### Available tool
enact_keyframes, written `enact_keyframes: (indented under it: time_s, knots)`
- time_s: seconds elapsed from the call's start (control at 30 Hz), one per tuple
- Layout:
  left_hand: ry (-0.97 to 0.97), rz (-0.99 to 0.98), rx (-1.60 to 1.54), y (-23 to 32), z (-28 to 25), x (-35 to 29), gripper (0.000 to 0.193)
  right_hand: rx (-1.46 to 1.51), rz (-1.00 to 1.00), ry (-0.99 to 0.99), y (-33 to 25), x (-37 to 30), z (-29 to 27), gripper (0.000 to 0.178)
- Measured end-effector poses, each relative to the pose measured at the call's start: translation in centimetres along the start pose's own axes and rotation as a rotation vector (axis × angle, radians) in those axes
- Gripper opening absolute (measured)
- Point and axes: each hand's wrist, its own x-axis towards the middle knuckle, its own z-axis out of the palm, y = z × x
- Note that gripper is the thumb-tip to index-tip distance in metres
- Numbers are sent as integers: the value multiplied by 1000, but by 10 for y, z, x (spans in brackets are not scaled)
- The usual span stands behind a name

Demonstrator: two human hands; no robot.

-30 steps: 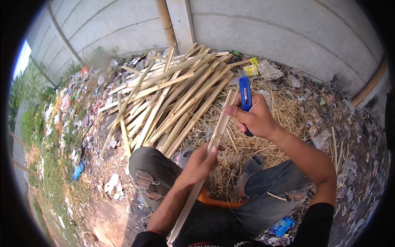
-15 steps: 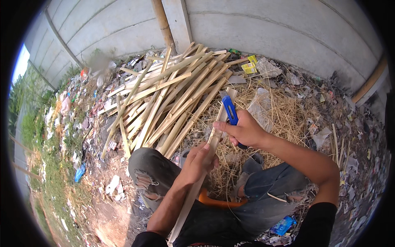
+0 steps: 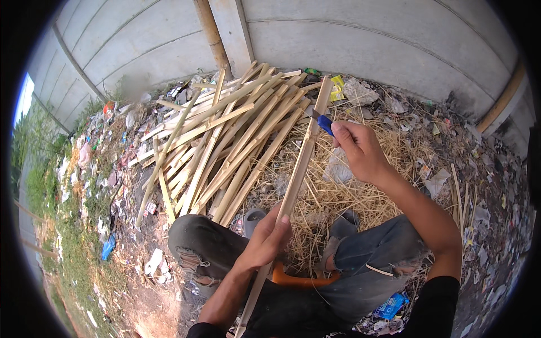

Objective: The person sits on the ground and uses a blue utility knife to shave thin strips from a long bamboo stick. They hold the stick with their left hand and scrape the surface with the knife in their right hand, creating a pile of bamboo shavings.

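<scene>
On my left, a crumpled blue plastic piece (image 3: 108,248) lies on the littered ground. Next comes the heap of pale wood strips (image 3: 234,147), already split lengthwise; I can't tell which of them have been trimmed. My left hand (image 3: 268,234) is closed around one long strip (image 3: 298,172), thumb on top; it slants from my lap up past the heap's right side. Below it, an orange curved handle (image 3: 304,280) sits between my legs. My right hand (image 3: 360,149) is wrapped around a blue knife (image 3: 325,124), its blade at the strip near the far end; whether it bites, I can't see. The straw-coloured slivers (image 3: 394,169) beneath suggest plenty of shaving is done, but I judge this strip unfinished. Farther right lie a few thin sticks (image 3: 457,194).
</scene>
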Motion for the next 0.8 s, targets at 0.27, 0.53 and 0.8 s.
enact_keyframes:
  time_s: [0.27, 0.53, 0.8]
  knots:
    - [88, 49, 181, -7, -1, 0, 41, -376, -66, -118, -30, -17, 11, 45]
    - [154, 19, 275, 4, -2, 0, 39, -339, -141, -164, -27, -26, 24, 45]
    - [145, -4, 77, 7, -7, -1, 40, -284, -170, -206, -35, -33, 38, 42]
